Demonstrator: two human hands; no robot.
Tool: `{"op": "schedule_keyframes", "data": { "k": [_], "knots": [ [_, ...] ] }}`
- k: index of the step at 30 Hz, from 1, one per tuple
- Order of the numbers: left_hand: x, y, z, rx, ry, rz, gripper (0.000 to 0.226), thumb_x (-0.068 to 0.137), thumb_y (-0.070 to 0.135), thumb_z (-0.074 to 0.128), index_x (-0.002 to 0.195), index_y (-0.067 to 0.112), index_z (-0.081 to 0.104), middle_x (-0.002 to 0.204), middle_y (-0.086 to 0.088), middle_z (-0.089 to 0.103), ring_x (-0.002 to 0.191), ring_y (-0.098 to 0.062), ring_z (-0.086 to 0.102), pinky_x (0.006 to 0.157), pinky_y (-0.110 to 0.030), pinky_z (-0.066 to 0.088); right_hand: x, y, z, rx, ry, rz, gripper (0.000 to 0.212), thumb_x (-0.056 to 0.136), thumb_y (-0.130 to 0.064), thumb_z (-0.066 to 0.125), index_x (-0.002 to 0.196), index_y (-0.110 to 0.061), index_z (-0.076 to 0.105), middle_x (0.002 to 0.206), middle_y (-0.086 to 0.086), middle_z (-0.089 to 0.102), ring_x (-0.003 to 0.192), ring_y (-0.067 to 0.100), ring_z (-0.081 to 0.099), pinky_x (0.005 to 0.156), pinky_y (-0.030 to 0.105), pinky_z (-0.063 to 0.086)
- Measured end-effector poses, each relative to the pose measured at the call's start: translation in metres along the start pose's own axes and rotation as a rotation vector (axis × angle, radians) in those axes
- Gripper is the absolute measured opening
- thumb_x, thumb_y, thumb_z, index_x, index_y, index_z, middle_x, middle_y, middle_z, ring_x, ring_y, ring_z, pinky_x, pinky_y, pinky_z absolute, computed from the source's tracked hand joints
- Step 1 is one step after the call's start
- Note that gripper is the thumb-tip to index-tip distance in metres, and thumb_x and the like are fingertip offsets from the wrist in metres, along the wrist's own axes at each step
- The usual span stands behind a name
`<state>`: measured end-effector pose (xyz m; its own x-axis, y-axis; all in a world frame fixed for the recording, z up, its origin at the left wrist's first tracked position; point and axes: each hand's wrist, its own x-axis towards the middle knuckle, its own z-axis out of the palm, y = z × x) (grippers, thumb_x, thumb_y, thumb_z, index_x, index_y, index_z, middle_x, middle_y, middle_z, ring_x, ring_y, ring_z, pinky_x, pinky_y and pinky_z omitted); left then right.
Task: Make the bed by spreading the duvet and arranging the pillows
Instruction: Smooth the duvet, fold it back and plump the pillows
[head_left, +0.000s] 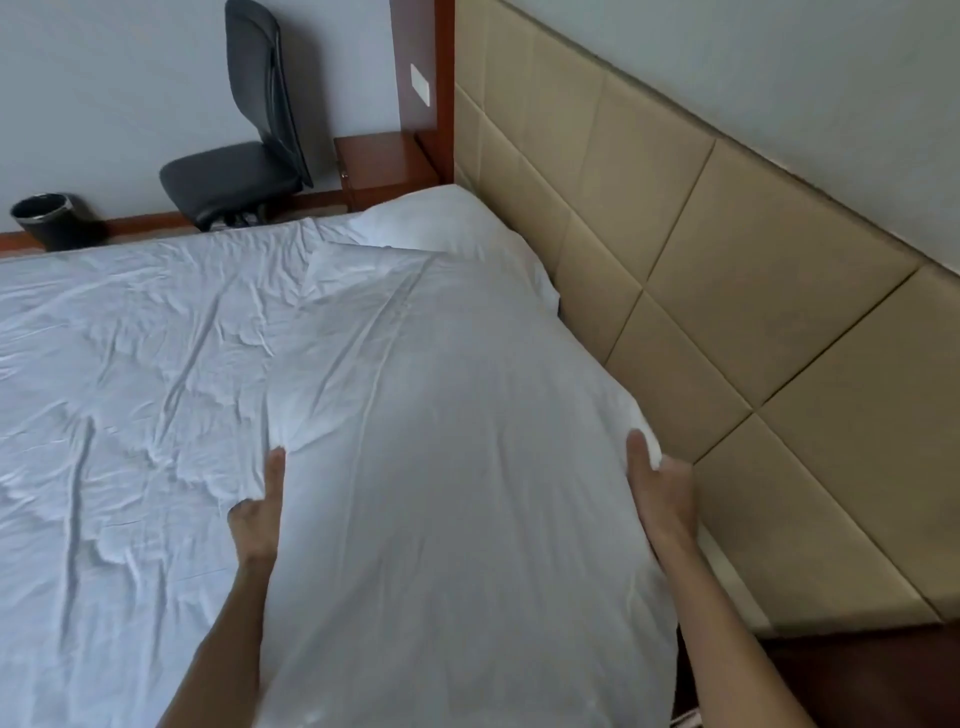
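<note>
A large white pillow (457, 441) fills the middle of the view, held over the head end of the bed next to the headboard. My left hand (260, 509) grips its left edge with the thumb on top. My right hand (660, 493) grips its right edge beside the headboard, thumb on top too. A second white pillow (441, 218) lies beyond it in the far corner of the bed. A wrinkled white sheet (130, 389) covers the mattress to the left. No duvet can be told apart from the sheet.
A padded beige headboard (727, 260) runs along the right. A wooden nightstand (384, 161) stands past the far corner. A black office chair (249, 145) and a black waste bin (47, 218) stand by the far wall. Dark floor (857, 675) shows at lower right.
</note>
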<state>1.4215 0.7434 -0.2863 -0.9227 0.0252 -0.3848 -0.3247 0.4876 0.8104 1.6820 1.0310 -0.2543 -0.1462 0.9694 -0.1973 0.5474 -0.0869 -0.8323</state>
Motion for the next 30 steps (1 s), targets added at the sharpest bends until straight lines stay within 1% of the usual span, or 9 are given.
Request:
{"op": "schedule_keyframes", "data": {
  "k": [6, 9, 11, 13, 16, 18, 24, 27, 30],
  "knots": [
    [0.008, 0.071, 0.072, -0.255, 0.212, 0.095, 0.048, 0.096, 0.047, 0.054, 0.062, 0.016, 0.045, 0.061, -0.005, 0.042, 0.057, -0.012, 0.048, 0.047, -0.010, 0.035, 0.115, -0.051, -0.012, 0.024, 0.090, -0.116, 0.061, 0.090, -0.058, 0.054, 0.066, -0.001, 0.056, 0.064, 0.007, 0.057, 0.058, 0.021, 0.052, 0.056, 0.032, 0.039],
    [0.008, 0.076, 0.125, -0.118, 0.019, -0.010, 0.075, 0.093, 0.068, 0.041, 0.099, -0.001, 0.069, 0.098, -0.013, 0.068, 0.098, -0.027, 0.065, 0.084, -0.026, 0.050, 0.191, -0.062, -0.018, -0.046, 0.014, -0.022, 0.055, 0.085, -0.055, 0.060, 0.105, -0.004, 0.064, 0.099, 0.010, 0.066, 0.088, 0.026, 0.062, 0.074, 0.032, 0.047],
    [0.019, 0.065, 0.153, 0.210, -0.200, -0.091, 0.086, 0.089, 0.074, 0.033, 0.114, -0.001, 0.065, 0.113, -0.021, 0.068, 0.108, -0.036, 0.065, 0.083, -0.033, 0.050, 0.236, -0.051, -0.014, -0.169, -0.107, 0.083, 0.075, 0.073, -0.053, 0.066, 0.128, -0.004, 0.054, 0.122, 0.013, 0.062, 0.106, 0.032, 0.062, 0.089, 0.040, 0.052],
    [0.026, 0.056, 0.176, 0.480, -0.382, -0.068, 0.069, 0.094, 0.064, 0.042, 0.127, 0.004, 0.056, 0.122, -0.019, 0.064, 0.113, -0.035, 0.062, 0.081, -0.032, 0.049, 0.261, -0.030, -0.006, -0.266, -0.277, 0.140, 0.078, 0.076, -0.043, 0.072, 0.138, -0.005, 0.045, 0.132, 0.016, 0.056, 0.114, 0.035, 0.059, 0.091, 0.041, 0.050],
    [0.034, 0.058, 0.203, 0.712, -0.510, 0.152, 0.032, 0.099, 0.038, 0.052, 0.102, 0.008, 0.063, 0.111, -0.016, 0.068, 0.111, -0.033, 0.063, 0.087, -0.031, 0.044, 0.270, 0.016, 0.008, -0.459, -0.513, 0.222, 0.081, 0.087, -0.036, 0.072, 0.151, -0.007, 0.030, 0.151, 0.014, 0.040, 0.133, 0.033, 0.046, 0.103, 0.038, 0.043],
    [0.036, 0.068, 0.218, 0.814, -0.586, 0.213, 0.034, 0.100, 0.032, 0.050, 0.077, 0.008, 0.057, 0.093, -0.018, 0.066, 0.099, -0.035, 0.064, 0.077, -0.031, 0.041, 0.264, 0.038, 0.010, -0.572, -0.625, 0.269, 0.090, 0.083, -0.048, 0.073, 0.153, -0.014, 0.028, 0.153, 0.011, 0.038, 0.132, 0.031, 0.048, 0.104, 0.037, 0.044],
    [0.023, 0.101, 0.249, 0.822, -0.631, 0.302, 0.021, 0.097, 0.034, 0.053, 0.098, 0.015, 0.063, 0.103, -0.001, 0.066, 0.104, -0.021, 0.062, 0.081, -0.027, 0.042, 0.239, 0.050, 0.010, -0.699, -0.786, 0.242, 0.124, 0.066, -0.062, 0.081, 0.157, -0.024, 0.005, 0.157, 0.014, 0.021, 0.139, 0.033, 0.035, 0.111, 0.043, 0.037],
    [0.013, 0.108, 0.264, 0.963, -0.661, 0.490, 0.044, 0.092, 0.040, 0.061, 0.128, 0.016, 0.053, 0.131, -0.004, 0.054, 0.121, -0.022, 0.053, 0.097, -0.035, 0.045, 0.221, 0.054, 0.014, -0.796, -0.780, 0.199, 0.140, 0.063, -0.070, 0.077, 0.154, -0.026, -0.019, 0.162, 0.017, -0.005, 0.147, 0.037, 0.017, 0.119, 0.047, 0.023],
    [0.002, 0.115, 0.279, 1.213, -0.742, 0.652, 0.092, 0.079, 0.050, 0.074, 0.152, 0.035, 0.020, 0.161, -0.001, 0.015, 0.145, -0.031, 0.024, 0.110, -0.058, 0.034, 0.209, 0.058, 0.022, -0.887, -0.809, 0.160, 0.149, 0.061, -0.071, 0.077, 0.148, -0.024, -0.034, 0.159, 0.022, -0.022, 0.149, 0.042, -0.002, 0.121, 0.054, 0.010]
  ]
}}
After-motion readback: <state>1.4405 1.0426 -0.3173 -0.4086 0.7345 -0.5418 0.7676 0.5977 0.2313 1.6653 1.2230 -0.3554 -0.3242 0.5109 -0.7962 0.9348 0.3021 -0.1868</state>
